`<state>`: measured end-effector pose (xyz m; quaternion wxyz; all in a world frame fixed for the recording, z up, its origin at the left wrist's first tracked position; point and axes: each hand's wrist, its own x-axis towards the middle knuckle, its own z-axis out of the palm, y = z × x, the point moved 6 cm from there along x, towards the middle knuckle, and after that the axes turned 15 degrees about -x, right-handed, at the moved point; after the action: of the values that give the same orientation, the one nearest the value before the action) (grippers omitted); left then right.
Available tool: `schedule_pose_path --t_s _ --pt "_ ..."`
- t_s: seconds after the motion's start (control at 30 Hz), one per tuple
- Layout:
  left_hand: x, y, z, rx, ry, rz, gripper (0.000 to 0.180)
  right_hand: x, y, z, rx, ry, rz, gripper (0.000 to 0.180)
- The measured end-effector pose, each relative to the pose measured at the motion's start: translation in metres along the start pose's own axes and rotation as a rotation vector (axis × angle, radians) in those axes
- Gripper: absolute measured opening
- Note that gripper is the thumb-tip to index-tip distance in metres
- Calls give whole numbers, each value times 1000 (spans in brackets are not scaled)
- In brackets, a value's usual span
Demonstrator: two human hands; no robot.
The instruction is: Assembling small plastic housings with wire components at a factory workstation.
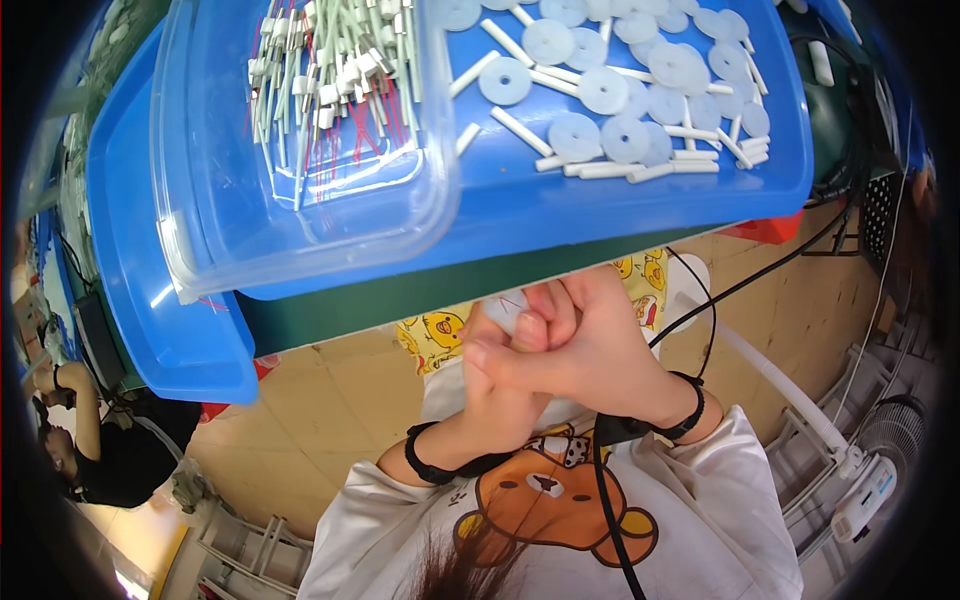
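- Right now both hands are bunched together at the centre, just below the table edge, over the lap.
- Left hand [497,385] is curled, fingers folded in; right hand [575,345] wraps over it from three o'clock, thumb and knuckles pressed against the left.
- Between them peeks a small white piece [507,308] with a thin red wire [513,299] at twelve o'clock of the fists; both hands pinch it, though the exact grip is hidden by the fingers.
- Both wrists carry black bands, and the forearms rise from six o'clock out of white sleeves.
- Moving outward to eleven o'clock: a clear plastic tub [300,225] holds a good heap of white sticks with red wires [330,80], which I judge to be finished pieces.
- At one o'clock, the blue tray [620,215] carries plenty of loose round white discs [605,90] and plain white rods [520,130], so by my reckoning much work is left.
- One piece is in hand; a fair batch looks done, a larger stock waits.
- At nine o'clock, another person [95,440] in black sits well apart.
- At four o'clock stands a white fan [880,470] on the floor.
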<state>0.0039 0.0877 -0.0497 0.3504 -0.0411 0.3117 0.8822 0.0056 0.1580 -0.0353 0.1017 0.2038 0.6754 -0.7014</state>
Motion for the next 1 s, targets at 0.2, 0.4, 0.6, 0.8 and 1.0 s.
schedule_pose_path --t_s 0.2,0.4,0.6,0.8,1.0 --pt "7 4 -12 16 -137 -10 24 -2 0 4 -7 133 -68 40" --pt "-5 12 -6 -79 -169 -102 26 -15 2 11 -10 -65 -67 57" --pt "-12 11 4 -123 -248 -108 28 -26 3 11 67 -35 -118 60" --pt "-11 6 1 -372 -266 -160 32 -25 9 13 155 -8 -70 55" --pt "-10 -3 -13 -249 -214 -172 33 -19 9 10 113 -38 -32 47"
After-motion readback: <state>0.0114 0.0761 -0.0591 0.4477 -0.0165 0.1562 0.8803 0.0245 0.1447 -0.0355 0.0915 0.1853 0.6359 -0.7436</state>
